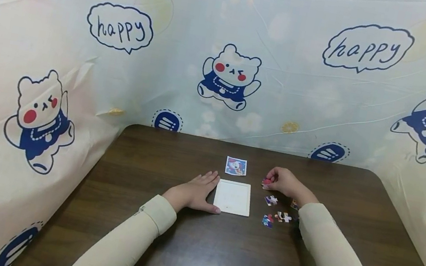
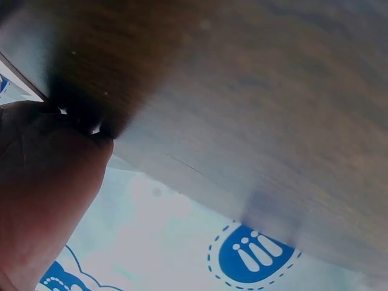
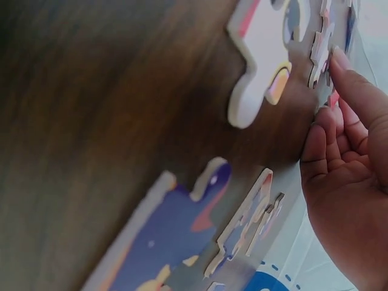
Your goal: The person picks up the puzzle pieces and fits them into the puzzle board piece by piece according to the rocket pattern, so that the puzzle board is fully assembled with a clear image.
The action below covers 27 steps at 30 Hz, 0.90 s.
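A white square puzzle frame [image 1: 233, 198] lies in the middle of the dark table. My left hand [image 1: 197, 191] rests flat at its left side, fingers spread, thumb by the near left corner. In the left wrist view the left hand [image 2: 48, 188] shows only in part. At the right, my right hand [image 1: 284, 182] pinches a pink-red puzzle piece [image 1: 266, 181] low over the table. The right wrist view shows the right hand [image 3: 345, 145] with curled fingers, a sliver of red between them. Several loose pieces lie nearer, including a purple-and-white piece [image 1: 271, 201] and a blue-and-red piece [image 1: 268, 220].
Beyond the frame lies a small square picture card [image 1: 236, 166]. Another loose piece [image 1: 283, 217] sits near the right forearm, and one more [image 1: 295, 205] is partly hidden by the right sleeve. A printed cloth [image 1: 223, 125] hangs behind the brown table [image 1: 158, 152].
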Motion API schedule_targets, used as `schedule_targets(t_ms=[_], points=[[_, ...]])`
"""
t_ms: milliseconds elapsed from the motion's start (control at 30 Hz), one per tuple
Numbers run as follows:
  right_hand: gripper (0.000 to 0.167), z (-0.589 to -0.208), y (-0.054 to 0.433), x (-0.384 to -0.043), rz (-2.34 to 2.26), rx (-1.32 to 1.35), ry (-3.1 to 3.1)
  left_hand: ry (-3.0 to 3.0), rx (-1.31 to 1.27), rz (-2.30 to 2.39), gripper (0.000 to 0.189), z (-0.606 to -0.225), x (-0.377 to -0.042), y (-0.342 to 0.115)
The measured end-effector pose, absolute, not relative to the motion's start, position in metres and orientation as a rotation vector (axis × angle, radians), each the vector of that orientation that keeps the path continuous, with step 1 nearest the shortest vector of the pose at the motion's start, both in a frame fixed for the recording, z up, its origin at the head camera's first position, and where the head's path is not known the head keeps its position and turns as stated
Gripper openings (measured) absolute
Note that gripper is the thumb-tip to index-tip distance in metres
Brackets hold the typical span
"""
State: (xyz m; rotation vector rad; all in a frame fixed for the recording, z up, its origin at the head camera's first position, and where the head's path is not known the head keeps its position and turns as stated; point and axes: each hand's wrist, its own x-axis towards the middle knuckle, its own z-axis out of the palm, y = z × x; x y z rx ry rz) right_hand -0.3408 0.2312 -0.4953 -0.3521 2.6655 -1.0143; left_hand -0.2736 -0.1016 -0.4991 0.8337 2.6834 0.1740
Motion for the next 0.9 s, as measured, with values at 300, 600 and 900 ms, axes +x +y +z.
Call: schedule_targets(t_ms=[300, 600, 900], points=[[0.014, -0.498, 0.238, -0.342, -1.141, -0.337, 2.65, 2.683, 0.842, 0.178, 0.111, -0.497, -0.272, -0.1], [0.018, -0.491, 0.236, -0.338, -1.241, -0.283, 2.557, 2.678, 0.841, 0.183, 0.113, -0.495, -0.27, -0.101], [0.018, -0.475, 0.219, -0.336, -1.23, -0.345, 2.531, 2.665, 0.818, 0.191, 0.114, -0.494, -0.271, -0.101]])
